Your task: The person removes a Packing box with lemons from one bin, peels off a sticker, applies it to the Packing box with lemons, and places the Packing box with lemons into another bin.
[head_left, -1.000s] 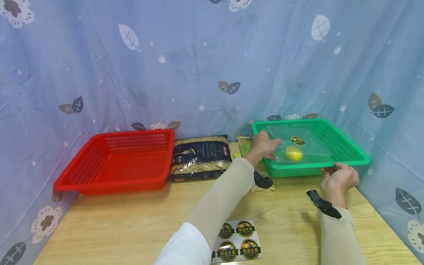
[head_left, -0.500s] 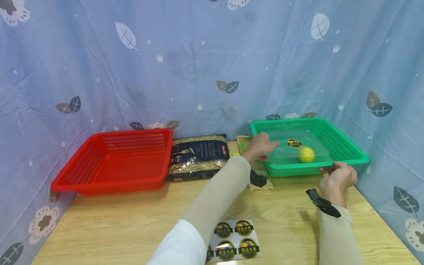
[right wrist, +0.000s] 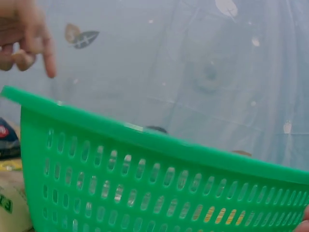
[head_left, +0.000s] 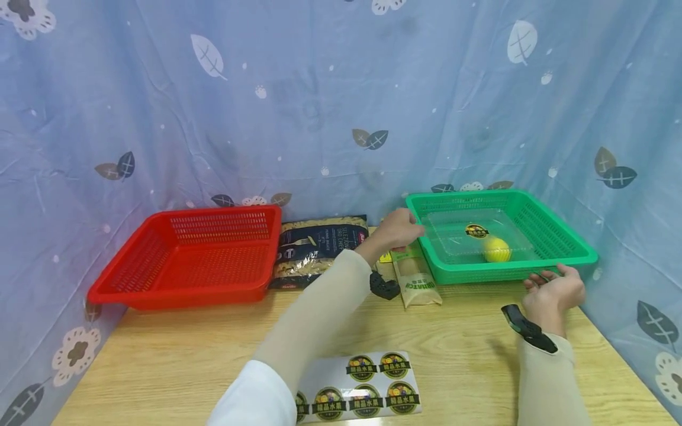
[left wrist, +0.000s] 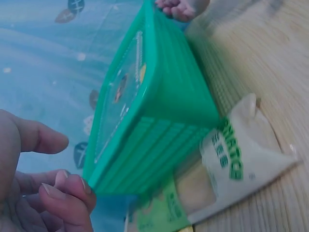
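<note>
A clear plastic box [head_left: 450,239] with a round dark-and-gold sticker [head_left: 476,231] lies in the green basket [head_left: 511,270]. Inside the box, near its front, shows a round yellow item [head_left: 496,250]. Just left of the basket's left rim hovers my left hand [head_left: 396,229], holding nothing. Its thumb and fingers stand apart, loosely bent, in the left wrist view. My right hand [head_left: 555,294], palm up with loosely curled fingers, is just below the basket's front rim near the right corner. In the right wrist view the perforated basket wall fills the foreground, with the right hand barely visible.
A red basket [head_left: 183,297] stands at left. Beside it lies a dark pasta bag [head_left: 325,242]. A paper-and-green package [head_left: 418,287] lies against the green basket's left side. A sheet of round stickers [head_left: 341,368] lies at the table's front. A blue patterned curtain hangs behind.
My left hand has withdrawn leftward from the box and out of the green basket. The box has settled lower, and the yellow item has rolled right. My right hand has dropped slightly from the rim.
</note>
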Demonstrator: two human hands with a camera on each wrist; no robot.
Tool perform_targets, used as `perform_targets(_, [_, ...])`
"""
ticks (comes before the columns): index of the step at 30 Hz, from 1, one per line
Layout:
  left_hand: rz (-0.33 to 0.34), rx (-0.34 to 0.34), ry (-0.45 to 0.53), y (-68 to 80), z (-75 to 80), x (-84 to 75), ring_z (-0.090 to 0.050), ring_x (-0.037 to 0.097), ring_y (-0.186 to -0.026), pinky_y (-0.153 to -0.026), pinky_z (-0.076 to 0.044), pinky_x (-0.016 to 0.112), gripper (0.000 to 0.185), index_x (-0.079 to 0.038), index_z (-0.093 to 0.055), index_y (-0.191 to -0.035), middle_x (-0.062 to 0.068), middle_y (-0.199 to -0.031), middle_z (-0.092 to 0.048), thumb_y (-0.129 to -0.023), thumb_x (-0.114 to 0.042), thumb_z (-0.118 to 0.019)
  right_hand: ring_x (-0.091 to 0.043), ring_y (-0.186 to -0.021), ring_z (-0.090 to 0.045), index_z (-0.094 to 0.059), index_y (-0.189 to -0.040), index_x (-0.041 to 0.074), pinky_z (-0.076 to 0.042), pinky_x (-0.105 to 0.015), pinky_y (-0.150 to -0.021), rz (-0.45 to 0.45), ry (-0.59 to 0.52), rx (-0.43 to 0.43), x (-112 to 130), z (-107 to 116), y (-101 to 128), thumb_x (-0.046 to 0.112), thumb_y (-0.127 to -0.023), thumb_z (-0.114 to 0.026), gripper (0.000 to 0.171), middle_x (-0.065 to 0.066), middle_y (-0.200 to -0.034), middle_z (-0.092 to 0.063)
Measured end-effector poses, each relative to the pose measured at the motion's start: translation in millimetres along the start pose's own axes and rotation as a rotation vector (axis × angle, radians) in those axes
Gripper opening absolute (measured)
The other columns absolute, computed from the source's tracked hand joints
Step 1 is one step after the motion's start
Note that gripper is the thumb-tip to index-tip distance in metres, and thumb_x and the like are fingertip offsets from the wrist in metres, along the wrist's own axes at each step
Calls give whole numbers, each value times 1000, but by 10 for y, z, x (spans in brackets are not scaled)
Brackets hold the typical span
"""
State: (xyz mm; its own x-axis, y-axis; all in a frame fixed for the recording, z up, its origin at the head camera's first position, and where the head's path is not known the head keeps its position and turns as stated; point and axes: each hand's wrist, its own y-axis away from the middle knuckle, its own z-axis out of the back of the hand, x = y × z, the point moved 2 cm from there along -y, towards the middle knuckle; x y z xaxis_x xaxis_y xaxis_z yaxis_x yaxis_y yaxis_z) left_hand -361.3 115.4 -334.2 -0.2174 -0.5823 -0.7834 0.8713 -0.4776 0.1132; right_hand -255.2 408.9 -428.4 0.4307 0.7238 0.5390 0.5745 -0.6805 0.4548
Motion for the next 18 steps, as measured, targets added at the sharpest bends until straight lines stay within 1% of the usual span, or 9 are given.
perform_targets(2, [9, -24, 25, 48, 65, 56, -27, 13, -38, -40, -32, 30, 20, -11, -55, -86, -4, -49, -33, -103, -21, -52, -25, -51, -41, -53, -104, 16, -31, -36, -43, 28, -41, -21, 26, 14, -13, 14, -101, -49, 5, -5, -70, -50])
perform_targets(3, [13, -34, 43, 74, 100, 84, -27, 13, -38, -40, -32, 30, 14, -9, -60, -103, -4, -49, -34, -103, -20, -52, -25, -49, -40, -54, -96, 14, -29, -36, -43, 48, -66, -29, 40, 14, -18, 11, -100, -49, 7, -5, -66, -49])
perform_targets(4, [16, -47, 55, 107, 140, 112, -29, 14, -38, -40, -32, 31, 22, -7, -59, -120, -3, -48, -37, -103, -20, -53, -25, -47, -39, -53, -87, 11, -28, -35, -42, 64, -99, -40, 50, 3, -17, 9, -99, -49, 13, -6, -62, -47])
perform_targets(6, [21, -78, 80, 180, 217, 167, -31, 15, -39, -40, -32, 32, 44, -11, -48, -145, -2, -48, -40, -103, -22, -54, -24, -44, -38, -49, -73, 8, -25, -34, -41, 118, -149, -58, 82, -25, 5, 5, -97, -50, 24, -7, -57, -43])
perform_targets(8, [20, -109, 77, 256, 289, 226, -34, 15, -40, -41, -33, 32, 43, -13, -49, -144, -2, -49, -37, -103, -25, -56, -22, -43, -35, -44, -69, 8, -23, -32, -40, 179, -173, -69, 131, -72, 69, 4, -96, -50, 29, -7, -56, -39])
perform_targets(11, [-5, -170, 66, 392, 394, 324, -40, 16, -42, -42, -36, 32, 32, -15, -53, -131, -2, -52, -42, -103, -28, -59, -21, -41, -33, -42, -70, 7, -23, -29, -39, 305, -184, -58, 200, -171, 219, 1, -95, -49, 27, -7, -54, -36])
perform_targets(14, [-41, -222, 66, 559, 511, 432, -44, 16, -47, -45, -38, 31, 21, -15, -53, -118, 0, -60, -50, -102, -27, -59, -22, -38, -32, -43, -74, 5, -25, -28, -38, 399, -199, 5, 210, -287, 383, -1, -94, -49, 23, -8, -53, -36])
perform_targets(16, [-74, -250, 59, 686, 596, 500, -44, 17, -50, -48, -39, 32, 17, -15, -52, -115, 2, -67, -53, -102, -24, -59, -22, -37, -30, -44, -76, 4, -24, -29, -38, 423, -215, 64, 181, -356, 488, -3, -94, -49, 20, -9, -52, -34])
perform_targets(18, [-104, -282, 38, 813, 686, 562, -46, 17, -55, -53, -41, 32, 15, -16, -52, -112, 3, -75, -56, -100, -22, -59, -22, -36, -28, -46, -79, 3, -21, -29, -38, 423, -225, 125, 142, -421, 593, -4, -94, -49, 17, -9, -53, -34])
